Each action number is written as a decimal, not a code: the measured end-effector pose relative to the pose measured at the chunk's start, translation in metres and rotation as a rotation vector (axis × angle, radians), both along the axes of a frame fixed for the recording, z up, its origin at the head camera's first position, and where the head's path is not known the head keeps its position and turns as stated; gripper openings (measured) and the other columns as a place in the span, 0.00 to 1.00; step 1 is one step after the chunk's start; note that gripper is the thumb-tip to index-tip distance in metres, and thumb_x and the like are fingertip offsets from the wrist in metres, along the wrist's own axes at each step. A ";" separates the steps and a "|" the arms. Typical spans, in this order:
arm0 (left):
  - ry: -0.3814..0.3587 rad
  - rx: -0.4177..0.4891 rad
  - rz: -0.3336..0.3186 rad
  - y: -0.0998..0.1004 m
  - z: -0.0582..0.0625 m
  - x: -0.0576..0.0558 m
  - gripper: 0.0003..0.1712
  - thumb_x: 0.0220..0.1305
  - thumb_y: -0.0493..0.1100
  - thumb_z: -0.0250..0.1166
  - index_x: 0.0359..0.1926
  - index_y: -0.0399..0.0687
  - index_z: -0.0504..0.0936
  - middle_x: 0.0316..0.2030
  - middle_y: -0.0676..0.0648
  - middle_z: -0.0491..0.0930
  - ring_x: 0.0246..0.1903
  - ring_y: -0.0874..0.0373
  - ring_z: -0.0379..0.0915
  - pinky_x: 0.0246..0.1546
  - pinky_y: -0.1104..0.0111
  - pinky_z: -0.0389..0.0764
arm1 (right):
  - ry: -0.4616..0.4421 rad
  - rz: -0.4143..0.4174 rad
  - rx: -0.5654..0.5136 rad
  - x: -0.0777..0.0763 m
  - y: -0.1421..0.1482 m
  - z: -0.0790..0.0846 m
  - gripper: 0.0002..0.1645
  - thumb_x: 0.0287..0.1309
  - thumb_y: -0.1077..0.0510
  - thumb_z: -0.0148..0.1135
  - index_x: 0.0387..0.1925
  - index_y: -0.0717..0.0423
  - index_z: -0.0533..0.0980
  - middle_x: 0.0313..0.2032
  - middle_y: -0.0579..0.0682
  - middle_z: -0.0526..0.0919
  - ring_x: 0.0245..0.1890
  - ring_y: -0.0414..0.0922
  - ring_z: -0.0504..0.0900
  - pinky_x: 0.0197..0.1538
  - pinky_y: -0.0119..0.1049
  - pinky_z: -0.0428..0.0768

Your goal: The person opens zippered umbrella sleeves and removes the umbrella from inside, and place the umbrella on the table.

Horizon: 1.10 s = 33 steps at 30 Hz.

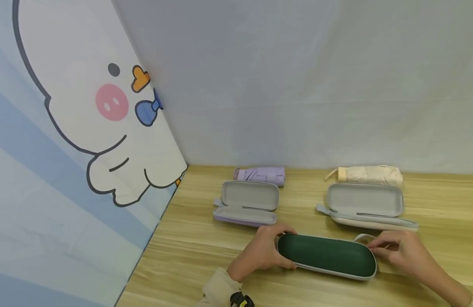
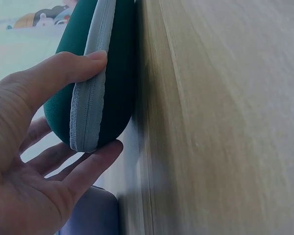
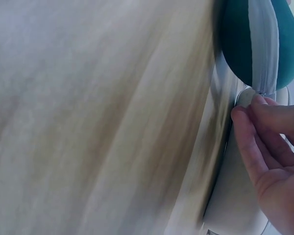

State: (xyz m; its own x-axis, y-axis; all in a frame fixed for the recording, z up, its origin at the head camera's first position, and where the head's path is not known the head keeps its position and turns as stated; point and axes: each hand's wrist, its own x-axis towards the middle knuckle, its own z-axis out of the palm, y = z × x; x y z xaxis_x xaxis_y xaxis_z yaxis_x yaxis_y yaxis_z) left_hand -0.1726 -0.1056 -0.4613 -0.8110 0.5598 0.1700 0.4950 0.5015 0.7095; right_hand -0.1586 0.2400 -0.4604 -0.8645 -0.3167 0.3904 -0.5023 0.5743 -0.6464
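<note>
A dark green zippered case lies closed on the table, its pale grey zipper band running around the side. My left hand grips the case's left end; in the left wrist view the thumb presses on the zipper band and the fingers lie along the far side. At the right end, my right hand pinches the zipper pull between thumb and fingers, which mostly hide it. The right wrist view shows these fingertips right at the end of the zipper band. A light strap loop sticks up behind that end.
Behind the left hand stands an opened purple case with grey lining; an opened cream case is behind the right hand. Farther back lie a folded purple umbrella and a folded cream umbrella, near the cloth backdrop.
</note>
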 end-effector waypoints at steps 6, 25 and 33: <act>0.021 0.005 -0.003 0.000 0.000 0.000 0.37 0.34 0.49 0.82 0.51 0.56 0.78 0.46 0.58 0.78 0.44 0.67 0.72 0.45 0.73 0.75 | 0.005 -0.007 -0.027 0.003 0.002 -0.003 0.21 0.31 0.77 0.73 0.21 0.47 0.84 0.23 0.37 0.82 0.27 0.28 0.77 0.28 0.19 0.74; -0.038 0.004 0.035 0.001 0.001 0.004 0.38 0.36 0.50 0.82 0.53 0.58 0.78 0.48 0.59 0.78 0.44 0.69 0.72 0.45 0.72 0.75 | -0.063 -0.102 0.005 0.018 0.006 -0.002 0.18 0.34 0.71 0.75 0.21 0.43 0.83 0.23 0.35 0.82 0.25 0.29 0.78 0.28 0.19 0.74; -0.051 0.008 0.046 0.001 0.000 0.005 0.37 0.35 0.50 0.82 0.52 0.60 0.78 0.47 0.60 0.78 0.43 0.70 0.72 0.45 0.72 0.75 | -0.066 -0.093 -0.003 0.024 0.007 -0.003 0.18 0.34 0.71 0.75 0.20 0.44 0.83 0.24 0.35 0.83 0.26 0.29 0.79 0.29 0.18 0.73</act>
State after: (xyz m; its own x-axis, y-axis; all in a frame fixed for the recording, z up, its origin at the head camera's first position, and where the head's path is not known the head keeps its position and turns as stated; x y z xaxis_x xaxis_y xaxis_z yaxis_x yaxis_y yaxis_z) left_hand -0.1679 -0.1047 -0.4608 -0.8436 0.5206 0.1319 0.4345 0.5172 0.7374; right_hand -0.1347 0.2475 -0.4631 -0.9140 -0.2333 0.3319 -0.4031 0.6146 -0.6780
